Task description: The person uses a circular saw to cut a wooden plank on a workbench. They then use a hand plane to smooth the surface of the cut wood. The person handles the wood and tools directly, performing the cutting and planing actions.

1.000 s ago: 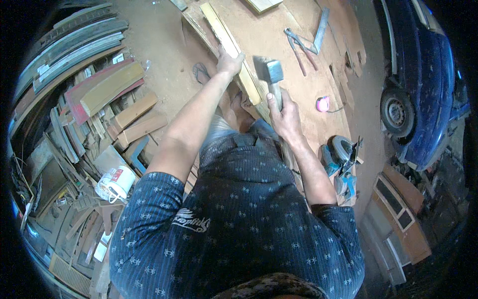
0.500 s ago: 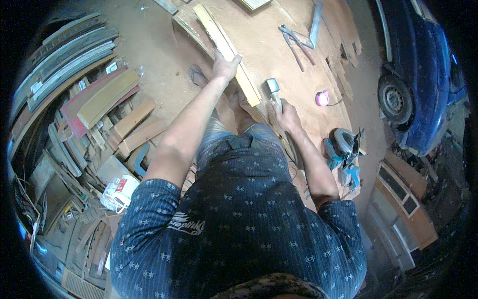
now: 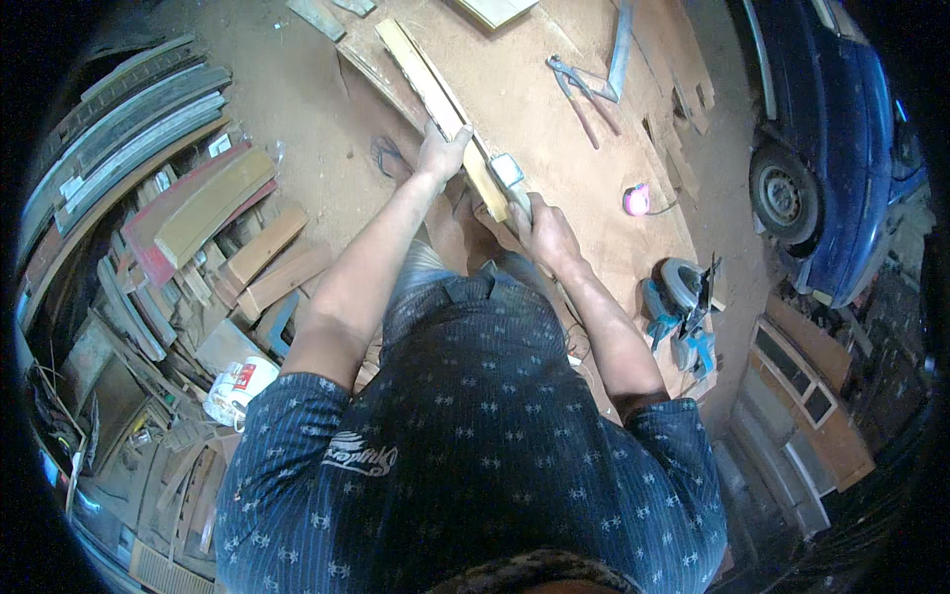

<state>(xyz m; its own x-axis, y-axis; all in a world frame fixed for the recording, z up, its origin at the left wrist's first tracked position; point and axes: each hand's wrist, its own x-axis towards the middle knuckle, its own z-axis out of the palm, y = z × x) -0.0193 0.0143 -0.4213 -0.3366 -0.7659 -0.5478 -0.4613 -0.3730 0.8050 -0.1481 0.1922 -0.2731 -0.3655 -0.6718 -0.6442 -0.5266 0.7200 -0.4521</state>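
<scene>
The step in hand seems to be the working of a wooden strip (image 3: 431, 97) with a hammer (image 3: 507, 170). The left hand (image 3: 442, 155) is closed around the strip near its middle, with the thumb over the upper face. The right hand (image 3: 550, 238) is wrapped around the hammer's handle, and the head is at the near end of the strip; I cannot tell whether they touch. In my judgement, the next move calls for a steady left hold and a controlled stroke, with the left fingers kept away from the head.

The strip is slantwise along the left edge of the table (image 3: 594, 178), in front of the person. It is long, narrow and pale yellow, nearly white in the bright middle, with an uneven left edge. A dark line follows its right side, maybe a groove or a gap.
</scene>
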